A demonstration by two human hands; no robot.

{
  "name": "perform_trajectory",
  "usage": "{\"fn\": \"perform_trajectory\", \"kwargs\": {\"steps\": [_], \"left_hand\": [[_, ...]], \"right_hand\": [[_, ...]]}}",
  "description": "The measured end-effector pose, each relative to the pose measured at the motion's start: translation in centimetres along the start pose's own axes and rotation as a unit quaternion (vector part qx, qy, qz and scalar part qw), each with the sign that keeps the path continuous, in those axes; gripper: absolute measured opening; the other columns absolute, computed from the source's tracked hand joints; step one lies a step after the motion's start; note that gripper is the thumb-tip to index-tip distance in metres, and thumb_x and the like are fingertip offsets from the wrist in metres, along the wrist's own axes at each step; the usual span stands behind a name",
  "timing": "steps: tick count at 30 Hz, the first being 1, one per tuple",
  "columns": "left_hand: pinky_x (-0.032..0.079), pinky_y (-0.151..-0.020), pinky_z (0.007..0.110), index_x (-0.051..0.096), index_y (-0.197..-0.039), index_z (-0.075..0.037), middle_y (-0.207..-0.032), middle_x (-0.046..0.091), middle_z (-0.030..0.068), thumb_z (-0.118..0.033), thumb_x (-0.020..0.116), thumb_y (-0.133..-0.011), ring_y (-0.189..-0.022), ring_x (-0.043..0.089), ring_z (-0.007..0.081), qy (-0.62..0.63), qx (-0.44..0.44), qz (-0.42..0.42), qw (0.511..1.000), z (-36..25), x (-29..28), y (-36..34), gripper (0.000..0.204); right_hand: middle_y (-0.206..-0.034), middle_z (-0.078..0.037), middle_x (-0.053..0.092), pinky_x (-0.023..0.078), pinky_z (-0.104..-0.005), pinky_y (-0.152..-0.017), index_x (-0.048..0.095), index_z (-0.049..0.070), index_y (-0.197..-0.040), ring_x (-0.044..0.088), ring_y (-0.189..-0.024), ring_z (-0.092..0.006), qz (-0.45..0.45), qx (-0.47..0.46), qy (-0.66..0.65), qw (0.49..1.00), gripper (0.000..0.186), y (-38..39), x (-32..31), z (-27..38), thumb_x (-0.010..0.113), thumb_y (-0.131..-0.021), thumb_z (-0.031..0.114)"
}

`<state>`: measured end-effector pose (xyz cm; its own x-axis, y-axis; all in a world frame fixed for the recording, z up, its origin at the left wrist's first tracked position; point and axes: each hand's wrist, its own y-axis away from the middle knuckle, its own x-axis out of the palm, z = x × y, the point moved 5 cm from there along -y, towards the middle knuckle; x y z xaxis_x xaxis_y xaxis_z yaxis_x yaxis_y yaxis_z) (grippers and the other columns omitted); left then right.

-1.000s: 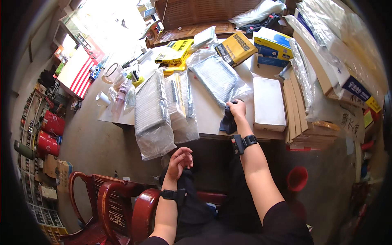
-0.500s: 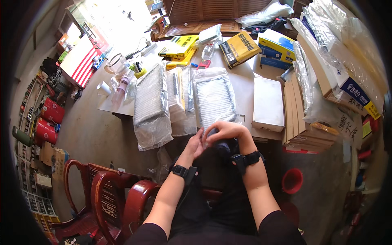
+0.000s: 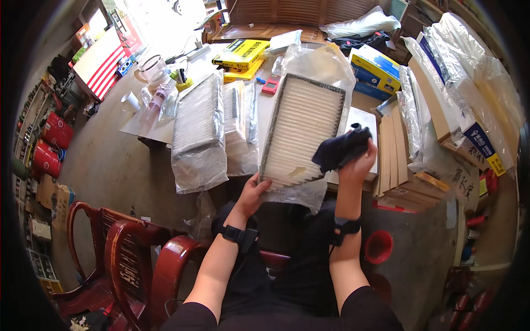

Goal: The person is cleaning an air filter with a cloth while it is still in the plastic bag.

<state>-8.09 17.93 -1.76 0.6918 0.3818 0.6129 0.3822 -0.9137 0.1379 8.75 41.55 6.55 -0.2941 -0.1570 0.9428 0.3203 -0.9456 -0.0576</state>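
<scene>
My left hand (image 3: 253, 194) grips the lower left corner of a pleated air filter (image 3: 301, 129) with a dark rim. The filter tilts up toward me, and a clear plastic bag (image 3: 331, 63) shows around its top and below its lower edge. Whether the filter lies inside the bag or against it, I cannot tell. A pale brownish patch marks its lower part. In my right hand (image 3: 361, 164), a bunched dark cloth (image 3: 343, 148) touches or nearly touches the filter's right edge. More bagged filters (image 3: 200, 124) stand left of it.
Yellow boxes (image 3: 241, 53), a red gadget (image 3: 271, 84) and a glass jug (image 3: 152, 70) sit farther back on the table. Cartons (image 3: 395, 149) crowd the right side. Wooden chairs (image 3: 130, 248) stand at lower left, a red bucket (image 3: 379, 247) at lower right.
My hands have parted. The filter now stands raised and tilted in my left hand. My right hand has moved right and up, holding the dark cloth.
</scene>
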Motion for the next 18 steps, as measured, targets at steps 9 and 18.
{"fn": "perform_trajectory", "kwargs": {"steps": [9, 18], "left_hand": [[0.049, -0.091, 0.029, 0.054, -0.125, 0.001, -0.113, 0.064, 0.0079, -0.009, 0.060, -0.090, -0.102, 0.062, 0.0174, -0.079, 0.065, -0.118, 0.988, -1.9, 2.9, 11.8, 0.037], [0.046, -0.092, 0.031, 0.056, -0.121, 0.004, -0.113, 0.065, 0.0101, -0.004, 0.063, -0.088, -0.101, 0.061, 0.0182, -0.160, 0.186, -0.241, 0.939, -10.0, 1.8, 24.5, 0.034]], "right_hand": [[-0.146, -0.013, 0.044, 0.013, -0.0526, -0.117, 0.060, 0.016, -0.124, 0.031, -0.140, -0.0385, 0.299, -0.169, 0.725, 0.597, 0.050, 20.5, 11.5, -5.6, 0.073, -0.077, 0.016], [-0.142, -0.016, 0.046, 0.036, -0.0462, -0.107, 0.056, 0.015, -0.134, 0.040, -0.135, -0.0365, 0.278, -0.174, 0.692, 0.643, 0.063, 24.7, 10.9, -7.8, 0.070, -0.074, 0.003]]}}
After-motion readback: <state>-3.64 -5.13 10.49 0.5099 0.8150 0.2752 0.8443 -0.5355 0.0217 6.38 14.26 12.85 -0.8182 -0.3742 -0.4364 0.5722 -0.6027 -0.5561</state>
